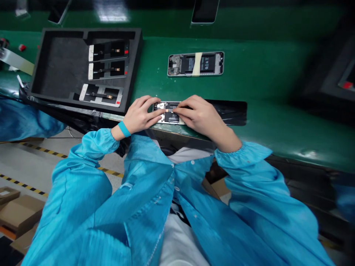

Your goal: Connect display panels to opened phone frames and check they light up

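An opened phone [174, 117] lies near the bench's front edge, its inner parts showing. My left hand [142, 115] rests over its left end, fingers stretched and apart, with one fingertip on a small connector inside. From the right, my right hand [202, 115] reaches over the phone with its fingertips drawn together beside that same spot. Whatever those fingertips hold is too small to make out. A dark glossy screen panel [232, 112] lies to the right, partly behind my right hand; the hand hides where it meets the phone.
Left of my hands, a black foam tray [59, 66] holds several screen assemblies [101, 95]. Another opened phone [183, 64] with a pale strip across it lies farther back. A dark phone [205, 11] sits at the far side of the green bench [263, 74].
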